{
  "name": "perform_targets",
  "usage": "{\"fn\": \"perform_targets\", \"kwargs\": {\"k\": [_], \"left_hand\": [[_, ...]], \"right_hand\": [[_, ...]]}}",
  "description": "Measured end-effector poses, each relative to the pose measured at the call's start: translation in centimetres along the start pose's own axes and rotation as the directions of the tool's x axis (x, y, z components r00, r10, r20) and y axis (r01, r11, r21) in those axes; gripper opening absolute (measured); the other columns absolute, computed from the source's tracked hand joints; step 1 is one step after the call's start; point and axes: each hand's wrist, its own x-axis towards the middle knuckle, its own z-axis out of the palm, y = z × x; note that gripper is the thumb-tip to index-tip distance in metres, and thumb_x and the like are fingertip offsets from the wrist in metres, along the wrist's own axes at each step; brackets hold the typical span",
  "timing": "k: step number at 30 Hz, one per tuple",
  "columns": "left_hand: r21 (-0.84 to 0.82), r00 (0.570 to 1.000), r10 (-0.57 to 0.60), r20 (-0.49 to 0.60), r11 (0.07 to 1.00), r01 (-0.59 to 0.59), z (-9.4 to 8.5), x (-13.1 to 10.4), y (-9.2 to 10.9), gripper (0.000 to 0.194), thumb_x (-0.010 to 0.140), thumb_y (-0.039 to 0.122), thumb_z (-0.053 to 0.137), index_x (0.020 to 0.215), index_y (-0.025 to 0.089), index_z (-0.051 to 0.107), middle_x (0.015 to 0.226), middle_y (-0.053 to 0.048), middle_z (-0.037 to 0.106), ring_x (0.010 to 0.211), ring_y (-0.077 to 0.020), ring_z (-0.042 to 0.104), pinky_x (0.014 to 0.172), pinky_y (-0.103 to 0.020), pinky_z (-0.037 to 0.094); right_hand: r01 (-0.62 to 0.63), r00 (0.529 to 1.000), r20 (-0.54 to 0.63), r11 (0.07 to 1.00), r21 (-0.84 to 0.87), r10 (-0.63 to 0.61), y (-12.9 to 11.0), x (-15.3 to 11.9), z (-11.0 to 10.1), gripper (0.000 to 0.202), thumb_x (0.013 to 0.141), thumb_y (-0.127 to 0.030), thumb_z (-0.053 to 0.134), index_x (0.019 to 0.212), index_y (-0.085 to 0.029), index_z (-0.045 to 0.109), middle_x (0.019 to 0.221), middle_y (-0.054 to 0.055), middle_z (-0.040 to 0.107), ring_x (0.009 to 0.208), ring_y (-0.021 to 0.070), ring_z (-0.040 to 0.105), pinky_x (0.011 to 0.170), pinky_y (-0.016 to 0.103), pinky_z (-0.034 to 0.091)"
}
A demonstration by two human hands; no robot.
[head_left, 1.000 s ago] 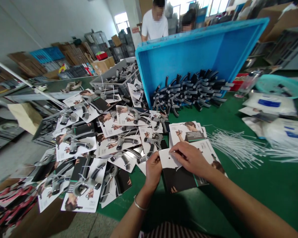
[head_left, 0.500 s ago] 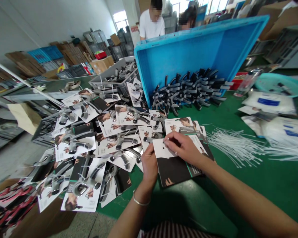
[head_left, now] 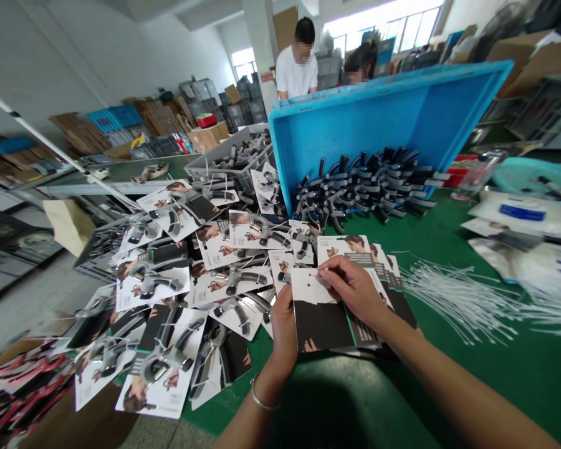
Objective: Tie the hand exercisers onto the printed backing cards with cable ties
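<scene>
My left hand (head_left: 284, 321) is closed on the left edge of a black-and-white printed packaging card (head_left: 325, 324), its fingers partly hidden behind the card. My right hand (head_left: 358, 292) pinches thumb and finger together over the card's white upper part, close to the small punched holes. Whatever is in that pinch is too small to make out. More printed cards (head_left: 339, 244) lie in a stack behind and to the right. To my left, spread in a heap, are several cards with grey-and-black hand grips (head_left: 154, 284) tied onto them.
A tilted blue crate (head_left: 346, 115) stands at the back, with loose hand grips (head_left: 364, 184) piled in its mouth. White cable ties (head_left: 455, 302) and plastic bags (head_left: 509, 209) lie at right. A grey crate (head_left: 236, 153) stands behind the heap; two people work beyond.
The view has tilted up a little, so the scene sits lower. My right fingertips have shifted slightly right, away from the card's holes. My left hand keeps its hold.
</scene>
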Motion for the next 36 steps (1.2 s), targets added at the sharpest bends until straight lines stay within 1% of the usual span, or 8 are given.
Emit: {"fn": "perform_targets", "kwargs": {"k": [4, 9, 15, 19, 26, 29, 32, 36], "left_hand": [[0.01, 0.999, 0.048, 0.014, 0.999, -0.049, -0.4, -0.3, -0.4, 0.021, 0.082, 0.016, 0.065, 0.101, 0.022, 0.073, 0.09, -0.001, 0.069, 0.081, -0.018, 0.061, 0.073, -0.026, 0.047], [0.062, 0.986, 0.165, 0.027, 0.984, -0.166, -1.3, -1.6, -1.1, 0.024, 0.084, 0.015, 0.063, 0.103, 0.024, 0.074, 0.093, -0.003, 0.07, 0.083, -0.0186, 0.063, 0.076, -0.027, 0.049], [0.105, 0.966, 0.256, 0.025, 0.961, -0.257, -2.0, -2.7, -1.3, 0.028, 0.086, 0.013, 0.062, 0.11, 0.025, 0.072, 0.103, -0.004, 0.071, 0.091, -0.0191, 0.065, 0.081, -0.029, 0.05], [0.104, 0.962, 0.267, 0.057, 0.957, -0.271, -2.0, -3.1, -1.3, 0.024, 0.087, 0.014, 0.063, 0.107, 0.024, 0.073, 0.102, -0.005, 0.071, 0.09, -0.019, 0.065, 0.079, -0.029, 0.051], [0.051, 0.977, 0.2, 0.073, 0.978, -0.204, -2.8, -4.7, -2.1, 0.029, 0.087, 0.012, 0.06, 0.108, 0.026, 0.074, 0.103, -0.004, 0.073, 0.097, -0.02, 0.067, 0.085, -0.029, 0.051], [0.011, 0.982, 0.157, 0.101, 0.987, -0.159, -2.9, -5.5, -2.0, 0.031, 0.086, 0.012, 0.062, 0.11, 0.028, 0.075, 0.109, -0.005, 0.073, 0.102, -0.0213, 0.066, 0.088, -0.03, 0.05], [-0.037, 0.986, 0.109, 0.124, 0.994, -0.105, -2.8, -5.9, -1.7, 0.029, 0.086, 0.013, 0.062, 0.108, 0.027, 0.076, 0.104, -0.005, 0.073, 0.1, -0.0212, 0.066, 0.088, -0.03, 0.05], [-0.14, 0.998, 0.009, 0.065, 0.99, 0.001, -2.3, -6.0, -1.5, 0.025, 0.087, 0.017, 0.063, 0.106, 0.026, 0.077, 0.1, -0.004, 0.073, 0.097, -0.0201, 0.065, 0.089, -0.029, 0.05]], "right_hand": [[0.044, 0.999, 0.006, 0.997, -0.059, -0.044, -1.0, -0.6, -0.3, 0.013, 0.097, -0.034, 0.053, 0.1, -0.022, 0.059, 0.083, 0.001, 0.063, 0.07, 0.016, 0.058, 0.064, 0.028, 0.043], [0.16, 0.987, 0.043, 0.975, -0.157, -0.155, -2.2, -2.1, -0.1, 0.004, 0.096, -0.022, 0.053, 0.097, -0.022, 0.056, 0.085, 0.002, 0.061, 0.076, 0.0162, 0.058, 0.07, 0.028, 0.044], [0.227, 0.974, 0.063, 0.95, -0.215, -0.219, -2.4, -2.8, 0.3, 0.01, 0.097, -0.019, 0.047, 0.103, -0.022, 0.055, 0.09, 0.004, 0.064, 0.079, 0.0177, 0.059, 0.074, 0.029, 0.045], [0.341, 0.935, 0.171, 0.918, -0.201, -0.31, -2.3, -2.9, 0.3, 0.02, 0.099, -0.015, 0.039, 0.103, -0.02, 0.058, 0.094, 0.007, 0.063, 0.089, 0.0193, 0.059, 0.081, 0.032, 0.046], [0.355, 0.919, 0.257, 0.913, -0.2, -0.301, -2.2, -4.1, 0.5, 0.027, 0.099, -0.015, 0.043, 0.12, -0.021, 0.059, 0.107, 0.008, 0.065, 0.1, 0.0199, 0.06, 0.088, 0.035, 0.049], [0.377, 0.918, 0.222, 0.896, -0.234, -0.328, -2.1, -4.5, 0.8, 0.03, 0.1, -0.016, 0.044, 0.126, -0.021, 0.058, 0.112, 0.009, 0.067, 0.104, 0.0201, 0.061, 0.091, 0.036, 0.05], [0.394, 0.917, 0.184, 0.872, -0.29, -0.353, -1.9, -4.8, 1.1, 0.031, 0.1, -0.017, 0.045, 0.128, -0.019, 0.058, 0.115, 0.011, 0.067, 0.107, 0.021, 0.062, 0.093, 0.037, 0.051], [0.415, 0.909, 0.172, 0.854, -0.315, -0.379, -1.8, -5.1, 1.1, 0.031, 0.099, -0.018, 0.048, 0.128, -0.02, 0.058, 0.118, 0.01, 0.068, 0.11, 0.0213, 0.062, 0.097, 0.038, 0.051]]}}
